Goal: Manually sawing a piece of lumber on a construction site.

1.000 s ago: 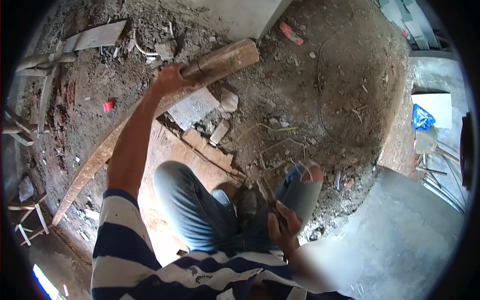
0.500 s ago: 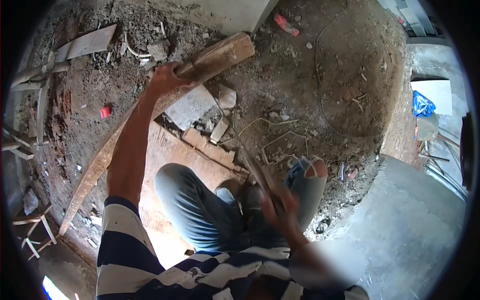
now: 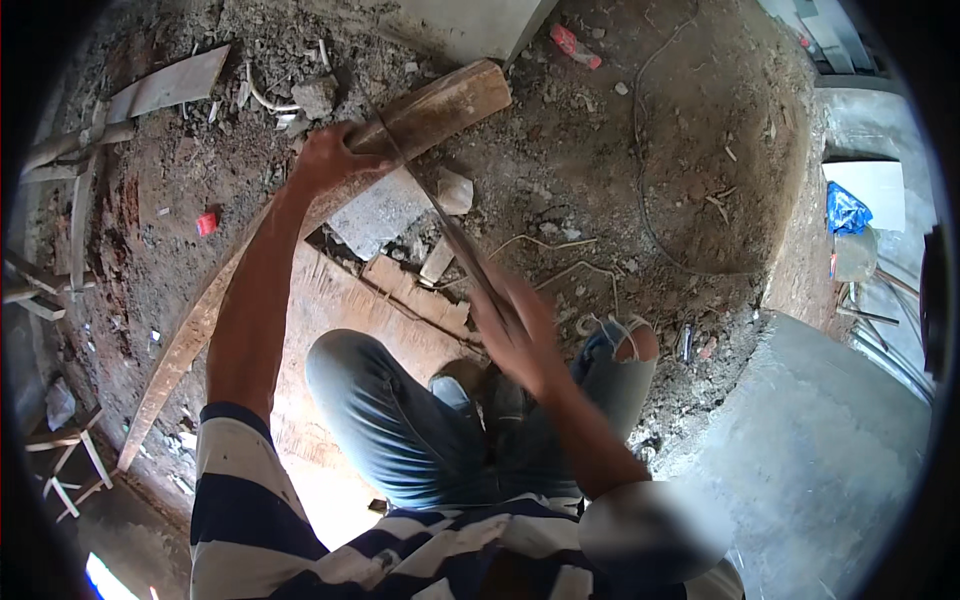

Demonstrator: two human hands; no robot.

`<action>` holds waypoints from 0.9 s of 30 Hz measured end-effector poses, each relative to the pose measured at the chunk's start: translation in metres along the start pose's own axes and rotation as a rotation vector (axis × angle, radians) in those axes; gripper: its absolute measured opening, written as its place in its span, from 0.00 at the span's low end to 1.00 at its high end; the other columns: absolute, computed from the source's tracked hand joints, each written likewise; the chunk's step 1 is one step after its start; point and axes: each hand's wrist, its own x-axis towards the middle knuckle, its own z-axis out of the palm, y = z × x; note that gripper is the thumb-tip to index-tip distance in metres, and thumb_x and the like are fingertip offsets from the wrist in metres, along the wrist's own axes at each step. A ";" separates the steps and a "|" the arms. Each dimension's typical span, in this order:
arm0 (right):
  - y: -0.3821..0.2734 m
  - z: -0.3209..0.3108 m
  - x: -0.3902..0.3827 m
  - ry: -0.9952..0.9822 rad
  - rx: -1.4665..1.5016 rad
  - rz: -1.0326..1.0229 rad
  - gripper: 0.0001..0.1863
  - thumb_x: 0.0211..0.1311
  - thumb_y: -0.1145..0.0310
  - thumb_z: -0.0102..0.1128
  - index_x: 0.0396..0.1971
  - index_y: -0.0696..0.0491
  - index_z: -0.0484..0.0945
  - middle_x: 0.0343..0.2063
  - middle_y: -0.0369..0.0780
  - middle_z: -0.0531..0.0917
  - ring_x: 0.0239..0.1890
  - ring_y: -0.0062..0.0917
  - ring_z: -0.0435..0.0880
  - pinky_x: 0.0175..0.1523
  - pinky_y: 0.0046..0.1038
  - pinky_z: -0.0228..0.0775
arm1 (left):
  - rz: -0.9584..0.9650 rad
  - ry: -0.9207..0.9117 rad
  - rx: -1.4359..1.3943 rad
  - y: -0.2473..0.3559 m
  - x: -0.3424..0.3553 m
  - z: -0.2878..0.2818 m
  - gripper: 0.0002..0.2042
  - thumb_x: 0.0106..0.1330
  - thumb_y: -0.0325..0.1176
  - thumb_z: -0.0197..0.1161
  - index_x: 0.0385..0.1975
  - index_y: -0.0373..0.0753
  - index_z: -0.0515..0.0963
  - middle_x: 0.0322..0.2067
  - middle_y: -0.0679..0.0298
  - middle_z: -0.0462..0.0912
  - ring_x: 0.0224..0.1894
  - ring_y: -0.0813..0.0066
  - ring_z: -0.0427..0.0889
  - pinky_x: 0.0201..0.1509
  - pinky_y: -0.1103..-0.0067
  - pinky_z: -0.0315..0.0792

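Left hand clamped on beam, short of its right end. Right hand, blurred, well apart from left, wrapped round near end of saw, on person's side of beam. Saw crosses beam just right of left hand; depth of contact cannot be told. Grey block, board on beam's near side. Red wrapper beyond beam's right end.

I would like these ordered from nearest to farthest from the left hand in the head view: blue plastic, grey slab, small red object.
1. Grey slab: below and right of the left hand.
2. Small red object: lower left.
3. Blue plastic: far right.
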 end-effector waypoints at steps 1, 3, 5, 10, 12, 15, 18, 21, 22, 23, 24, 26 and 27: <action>0.025 0.027 0.058 0.175 -0.014 -0.235 0.18 0.61 0.69 0.63 0.52 0.54 0.77 0.24 0.48 0.82 0.22 0.30 0.83 0.27 0.29 0.72 | 0.016 -0.026 -0.064 0.011 0.012 0.007 0.42 0.44 0.59 0.76 0.57 0.36 0.75 0.50 0.50 0.82 0.51 0.57 0.81 0.59 0.67 0.72; -0.005 0.042 0.097 0.083 0.160 -0.163 0.18 0.60 0.69 0.64 0.50 0.54 0.77 0.25 0.47 0.82 0.23 0.31 0.84 0.27 0.30 0.73 | -0.037 -0.019 -0.097 -0.028 0.020 0.001 0.42 0.44 0.58 0.76 0.56 0.36 0.76 0.48 0.51 0.83 0.49 0.58 0.83 0.57 0.68 0.74; -0.004 0.050 0.041 0.173 0.084 -0.239 0.18 0.58 0.72 0.66 0.49 0.54 0.78 0.27 0.47 0.84 0.25 0.31 0.86 0.29 0.29 0.75 | 0.014 -0.060 -0.188 -0.084 0.012 0.010 0.39 0.44 0.56 0.77 0.54 0.36 0.78 0.43 0.53 0.85 0.43 0.62 0.85 0.51 0.68 0.77; 0.001 -0.062 -0.113 0.074 -0.050 -0.144 0.19 0.55 0.76 0.67 0.47 0.63 0.78 0.34 0.50 0.86 0.35 0.35 0.89 0.40 0.28 0.81 | -0.067 -0.067 0.001 -0.016 0.004 -0.014 0.41 0.45 0.57 0.77 0.56 0.35 0.75 0.38 0.53 0.85 0.37 0.63 0.85 0.46 0.69 0.78; -0.010 -0.042 -0.082 0.033 0.104 -0.012 0.17 0.58 0.74 0.65 0.48 0.61 0.78 0.33 0.48 0.86 0.32 0.35 0.89 0.37 0.29 0.80 | -0.039 0.041 0.091 -0.028 -0.005 -0.001 0.41 0.45 0.56 0.77 0.56 0.35 0.75 0.38 0.53 0.85 0.37 0.64 0.84 0.46 0.69 0.78; 0.011 0.030 0.069 0.095 0.032 -0.214 0.19 0.58 0.72 0.65 0.51 0.55 0.76 0.27 0.48 0.83 0.27 0.32 0.86 0.31 0.30 0.75 | 0.038 0.070 0.097 -0.002 0.015 0.018 0.40 0.46 0.56 0.77 0.56 0.35 0.75 0.40 0.52 0.85 0.39 0.64 0.84 0.49 0.68 0.77; 0.009 0.048 0.053 0.221 0.097 -0.249 0.18 0.58 0.73 0.65 0.49 0.55 0.77 0.27 0.47 0.83 0.25 0.33 0.85 0.29 0.31 0.74 | -0.060 -0.106 -0.029 -0.009 0.006 -0.007 0.39 0.47 0.56 0.76 0.56 0.35 0.76 0.43 0.50 0.84 0.43 0.61 0.85 0.54 0.66 0.76; 0.000 -0.020 -0.089 0.068 -0.036 -0.066 0.19 0.57 0.76 0.65 0.49 0.63 0.77 0.35 0.52 0.85 0.32 0.33 0.88 0.35 0.31 0.79 | -0.014 -0.034 0.014 -0.029 0.007 -0.017 0.39 0.46 0.58 0.76 0.54 0.36 0.77 0.44 0.49 0.84 0.43 0.61 0.84 0.52 0.66 0.76; 0.011 -0.045 -0.134 0.083 0.101 -0.005 0.19 0.57 0.77 0.64 0.49 0.63 0.77 0.36 0.51 0.86 0.33 0.31 0.89 0.35 0.30 0.79 | -0.021 -0.069 0.060 -0.009 0.006 -0.017 0.40 0.47 0.58 0.75 0.55 0.36 0.76 0.45 0.49 0.83 0.44 0.61 0.83 0.52 0.66 0.76; 0.004 -0.048 -0.121 0.080 0.106 -0.014 0.19 0.57 0.77 0.64 0.49 0.63 0.77 0.36 0.51 0.86 0.33 0.31 0.89 0.35 0.30 0.79 | -0.050 -0.085 0.118 0.000 0.002 -0.020 0.40 0.47 0.59 0.75 0.56 0.36 0.75 0.46 0.49 0.83 0.46 0.61 0.83 0.52 0.66 0.76; -0.009 -0.053 -0.102 0.073 0.098 -0.031 0.18 0.57 0.77 0.64 0.49 0.62 0.77 0.34 0.51 0.86 0.32 0.31 0.89 0.34 0.29 0.79 | -0.131 -0.139 0.068 0.003 -0.003 -0.018 0.40 0.48 0.58 0.75 0.57 0.36 0.75 0.48 0.51 0.82 0.47 0.61 0.82 0.51 0.69 0.76; -0.011 -0.031 -0.043 0.009 -0.016 -0.049 0.17 0.57 0.76 0.64 0.48 0.61 0.78 0.32 0.51 0.85 0.31 0.35 0.88 0.33 0.30 0.78 | -0.102 -0.105 0.005 -0.011 -0.007 -0.007 0.40 0.47 0.58 0.75 0.56 0.36 0.75 0.48 0.52 0.82 0.47 0.61 0.83 0.51 0.69 0.76; 0.014 0.006 0.012 0.091 0.053 -0.227 0.18 0.57 0.74 0.65 0.48 0.59 0.78 0.32 0.50 0.84 0.30 0.37 0.87 0.34 0.31 0.77 | -0.051 -0.052 -0.065 -0.016 0.009 0.007 0.40 0.46 0.58 0.76 0.56 0.36 0.75 0.47 0.53 0.83 0.46 0.61 0.83 0.51 0.69 0.77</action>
